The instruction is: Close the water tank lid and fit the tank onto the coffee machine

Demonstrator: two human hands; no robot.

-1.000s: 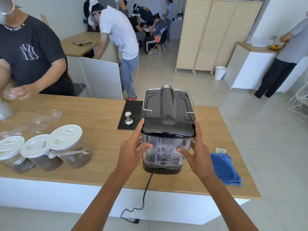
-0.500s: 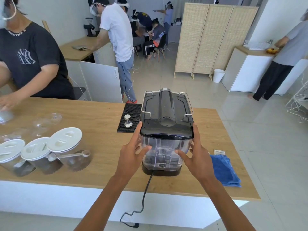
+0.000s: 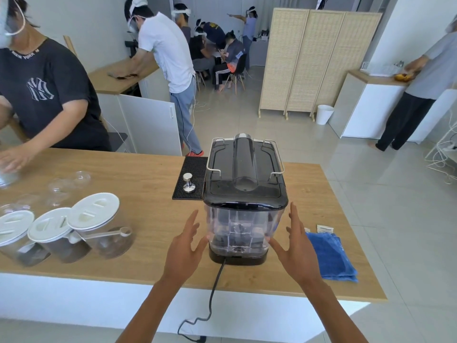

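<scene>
The black coffee machine (image 3: 244,167) stands on the wooden counter (image 3: 138,184) with its back towards me. The clear water tank (image 3: 241,226) sits on the machine's rear, its dark lid (image 3: 244,206) down and flat. My left hand (image 3: 184,248) hovers just left of the tank, fingers spread, off the plastic. My right hand (image 3: 296,246) hovers just right of it, fingers apart, holding nothing. A black power cord (image 3: 214,290) hangs from the machine's base over the counter edge.
Three clear jars with white lids (image 3: 61,231) stand at the left. A tamper (image 3: 188,183) rests on a black mat (image 3: 191,178) beside the machine. A folded blue cloth (image 3: 330,254) lies at the right. A person in a black shirt (image 3: 47,95) works at the counter's far left.
Both hands held the tank's sides before; now they have let go and drawn slightly outward and back. The tank stays on the machine.
</scene>
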